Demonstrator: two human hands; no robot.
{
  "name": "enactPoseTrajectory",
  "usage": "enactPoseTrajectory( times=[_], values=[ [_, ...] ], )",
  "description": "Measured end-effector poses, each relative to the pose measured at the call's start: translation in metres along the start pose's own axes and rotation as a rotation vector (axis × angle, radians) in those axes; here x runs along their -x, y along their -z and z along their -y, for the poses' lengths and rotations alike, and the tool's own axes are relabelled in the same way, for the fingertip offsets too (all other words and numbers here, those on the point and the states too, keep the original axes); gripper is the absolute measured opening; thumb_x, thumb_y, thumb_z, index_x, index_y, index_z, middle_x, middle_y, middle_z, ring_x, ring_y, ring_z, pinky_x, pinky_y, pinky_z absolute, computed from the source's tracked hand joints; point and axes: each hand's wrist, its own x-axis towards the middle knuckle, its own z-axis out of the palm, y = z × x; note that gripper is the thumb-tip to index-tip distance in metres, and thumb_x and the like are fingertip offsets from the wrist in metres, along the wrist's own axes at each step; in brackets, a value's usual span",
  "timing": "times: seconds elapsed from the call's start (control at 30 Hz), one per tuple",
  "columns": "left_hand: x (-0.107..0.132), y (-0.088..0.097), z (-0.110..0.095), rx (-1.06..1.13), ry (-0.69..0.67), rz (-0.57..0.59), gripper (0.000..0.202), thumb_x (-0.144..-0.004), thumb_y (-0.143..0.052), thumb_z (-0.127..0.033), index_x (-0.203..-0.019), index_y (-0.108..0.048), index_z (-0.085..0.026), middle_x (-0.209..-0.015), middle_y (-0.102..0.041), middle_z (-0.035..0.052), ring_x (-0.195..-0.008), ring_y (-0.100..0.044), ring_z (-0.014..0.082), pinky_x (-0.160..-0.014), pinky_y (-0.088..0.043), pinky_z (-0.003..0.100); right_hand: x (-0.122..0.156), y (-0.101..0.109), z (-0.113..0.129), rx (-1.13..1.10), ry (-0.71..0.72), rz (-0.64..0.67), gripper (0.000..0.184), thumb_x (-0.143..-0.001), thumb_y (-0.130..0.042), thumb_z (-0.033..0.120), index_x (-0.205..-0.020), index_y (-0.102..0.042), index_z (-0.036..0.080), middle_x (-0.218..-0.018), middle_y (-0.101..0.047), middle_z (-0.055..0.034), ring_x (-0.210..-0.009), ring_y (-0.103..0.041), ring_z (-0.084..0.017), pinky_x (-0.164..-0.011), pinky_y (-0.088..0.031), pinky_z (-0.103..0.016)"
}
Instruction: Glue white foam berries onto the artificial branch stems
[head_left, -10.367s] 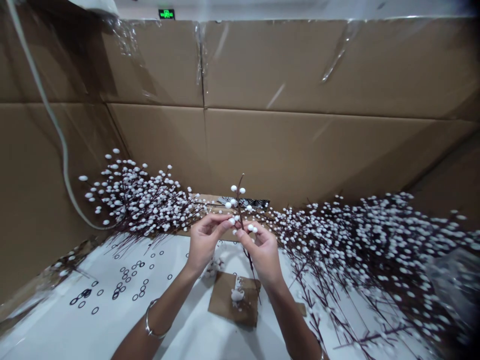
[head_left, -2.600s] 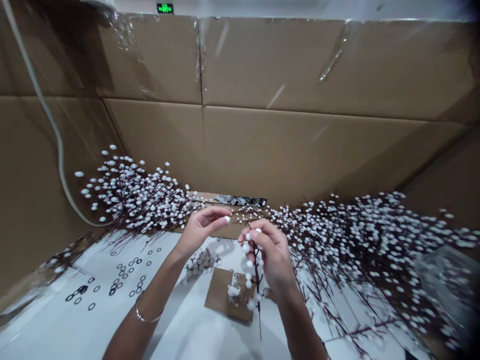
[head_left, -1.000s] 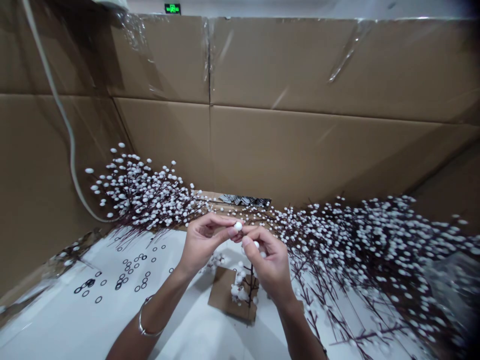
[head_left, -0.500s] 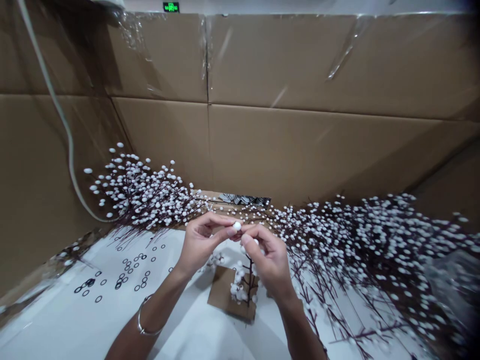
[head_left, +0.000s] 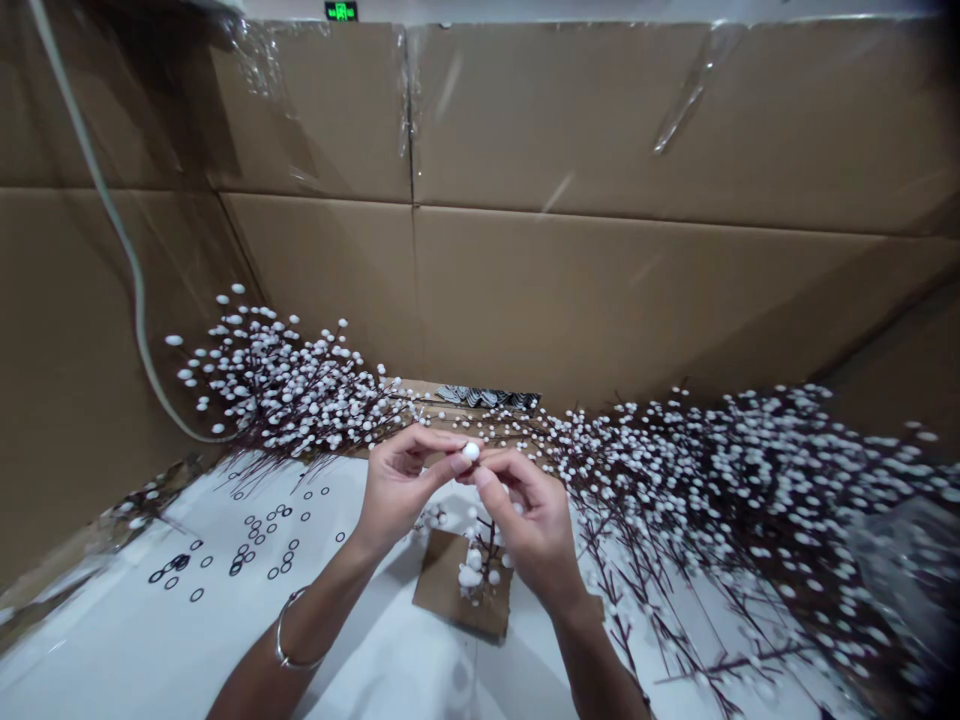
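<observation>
My left hand is closed, its thumb and fingertips pinching near a single round white berry. Fingertips to fingertips with it, my right hand is also closed. It pinches a dark artificial berry stem, whose white berries hang below the palm. The exact grip point is hidden behind the fingers. Under the hanging berries, a square of brown cardboard lies on the white tabletop. A few more white berries show behind the left wrist.
Several black rings lie scattered on the white table at left. Bunches of white-berried stems stand at back left and spread across the right. Cardboard walls enclose the back; a pale cable hangs at left.
The stem below my right hand has tilted and swung slightly, so its berries hang a little higher and further left. Both hands keep their pinch in nearly the same place.
</observation>
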Motion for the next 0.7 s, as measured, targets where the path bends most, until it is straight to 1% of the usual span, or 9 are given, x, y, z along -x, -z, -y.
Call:
enactPoseTrajectory(
  times=[0.33,0.47,0.5,0.57,0.63,0.7],
  values=[
    [0.0,0.005,-0.002,-0.055,-0.016,0.049,0.014,-0.078,-0.073,-0.007,-0.084,-0.068,-0.019,-0.093,-0.075,0.0031,-0.094,-0.071,0.0181,-0.079,-0.059,0.026,0.001,-0.002,-0.001,-0.05,0.002,0.006,0.012,-0.092,-0.055,0.024,-0.084,-0.063,0.018,-0.084,-0.065,-0.0012,-0.084,-0.061,-0.014,-0.075,-0.047,-0.025],
    [0.0,0.006,-0.002,-0.056,0.02,0.04,0.013,-0.079,-0.073,-0.01,-0.085,-0.066,-0.018,-0.094,-0.074,0.004,-0.093,-0.071,0.019,-0.074,-0.059,0.025,-0.001,-0.002,-0.002,-0.069,-0.032,0.006,0.012,-0.092,-0.057,0.026,-0.085,-0.064,0.019,-0.08,-0.063,-0.0005,-0.082,-0.06,-0.014,-0.075,-0.046,-0.025],
    [0.0,0.007,-0.003,-0.042,0.037,0.049,0.016,-0.08,-0.073,-0.011,-0.09,-0.065,-0.019,-0.093,-0.074,0.0038,-0.092,-0.071,0.0189,-0.073,-0.059,0.025,-0.001,-0.002,-0.002,-0.083,-0.047,0.01,0.013,-0.091,-0.057,0.027,-0.084,-0.064,0.019,-0.079,-0.063,-0.0002,-0.08,-0.06,-0.014,-0.073,-0.046,-0.024],
    [-0.003,0.009,-0.004,0.008,0.067,0.093,0.032,-0.081,-0.073,-0.015,-0.109,-0.059,-0.024,-0.096,-0.074,0.0037,-0.092,-0.071,0.0191,-0.074,-0.059,0.028,-0.002,-0.001,-0.001,-0.116,-0.073,0.018,0.014,-0.091,-0.059,0.028,-0.082,-0.065,0.019,-0.081,-0.065,-0.0003,-0.08,-0.06,-0.013,-0.074,-0.046,-0.024],
    [-0.006,0.012,-0.006,0.062,0.064,0.171,0.055,-0.082,-0.073,-0.027,-0.129,-0.045,-0.029,-0.112,-0.07,0.007,-0.103,-0.067,0.0215,-0.086,-0.056,0.035,-0.002,-0.001,0.0,-0.164,-0.094,0.009,0.014,-0.091,-0.059,0.029,-0.085,-0.067,0.02,-0.09,-0.068,-0.0016,-0.087,-0.062,-0.014,-0.079,-0.047,-0.025],
    [-0.01,0.015,-0.007,0.053,0.071,0.28,0.069,-0.082,-0.07,-0.043,-0.14,-0.035,-0.029,-0.133,-0.058,0.0124,-0.119,-0.058,0.0258,-0.1,-0.048,0.043,-0.003,0.001,-0.001,-0.242,-0.108,-0.041,0.013,-0.092,-0.058,0.029,-0.089,-0.069,0.021,-0.098,-0.07,-0.0024,-0.093,-0.063,-0.015,-0.083,-0.047,-0.026]
  ],
)
